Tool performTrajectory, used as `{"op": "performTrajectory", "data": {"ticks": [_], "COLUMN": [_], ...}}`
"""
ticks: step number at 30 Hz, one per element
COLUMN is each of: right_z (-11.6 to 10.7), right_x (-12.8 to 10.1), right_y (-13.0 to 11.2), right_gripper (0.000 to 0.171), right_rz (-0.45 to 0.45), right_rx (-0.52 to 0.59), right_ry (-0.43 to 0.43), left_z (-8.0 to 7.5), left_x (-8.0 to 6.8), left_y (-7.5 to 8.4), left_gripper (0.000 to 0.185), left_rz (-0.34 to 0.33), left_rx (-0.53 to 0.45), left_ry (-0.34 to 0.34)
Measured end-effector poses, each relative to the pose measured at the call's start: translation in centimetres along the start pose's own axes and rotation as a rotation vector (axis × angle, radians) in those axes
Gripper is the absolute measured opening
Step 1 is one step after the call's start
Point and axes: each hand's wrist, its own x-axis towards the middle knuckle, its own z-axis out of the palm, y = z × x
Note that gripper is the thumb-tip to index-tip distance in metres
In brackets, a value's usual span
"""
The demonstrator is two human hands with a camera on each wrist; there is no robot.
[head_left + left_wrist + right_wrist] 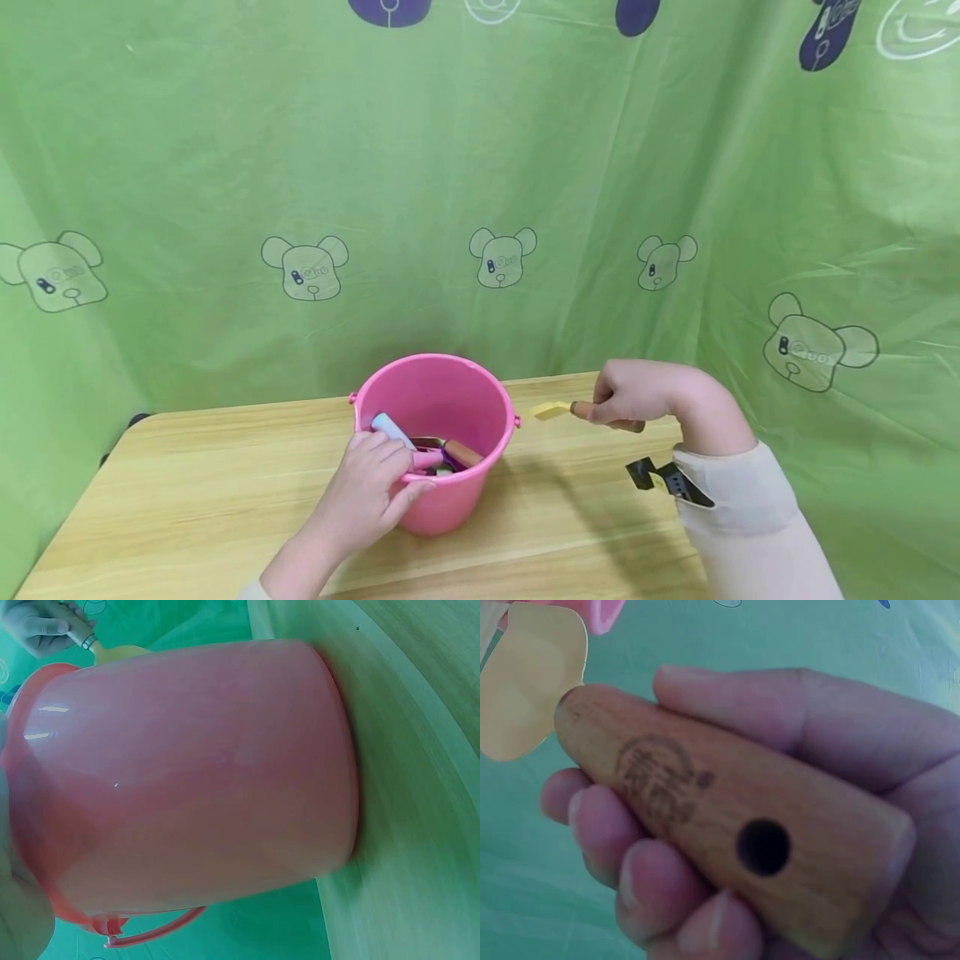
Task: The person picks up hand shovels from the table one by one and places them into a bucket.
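Note:
On the wooden table stands a pink bucket (450,508), upright. My left hand (367,479) grips its near-left rim, fingers over the edge and thumb outside. To the right, above the table, my right hand (645,392) holds a small shovel by its wooden handle (682,787). The shovel's yellow blade (551,410) points left towards the bucket's rim, apart from it in the head view. Inside the bucket lie several tools, among them a light blue handle (392,429), a pink handle (427,459) and a wooden handle (463,453); their other ends are hidden.
A green curtain (420,167) with bear-head drawings hangs behind the table (225,492) and at both sides. The bucket's own handle (161,930) hangs at its side in the left wrist view. A black device (667,482) sits at the right sleeve.

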Motion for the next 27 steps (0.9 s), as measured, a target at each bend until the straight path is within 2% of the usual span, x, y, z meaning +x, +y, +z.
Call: {"op": "performTrajectory", "data": {"ticks": [9, 13, 20, 27], "right_z": [-1.6, -2.1, -3.0, -3.6], "right_x": [-0.9, -1.2, -1.7, -2.0], "right_y": [-0.7, -1.0, -1.8, -2.8], "right_gripper": [0.046, 0.049, 0.047, 0.054], "right_rz": [0.022, 0.036, 0.026, 0.034], "right_rx": [-0.020, -0.037, -0.041, -0.062], "right_ry": [-0.001, 0.006, 0.012, 0.030], "left_z": [0.0, 0.0, 0.1, 0.1], "left_x": [0.0, -0.1, -0.1, 0.0], "left_y": [0.1, 0.0, 0.0, 0.0], "left_gripper": [0.035, 0.035, 0.035, 0.034], "left_rz": [-0.002, -0.002, -0.001, -0.005], "left_rx": [-0.003, -0.003, -0.007, -0.006], "left_ry": [-0.002, -0.001, 0.000, -0.008]}}
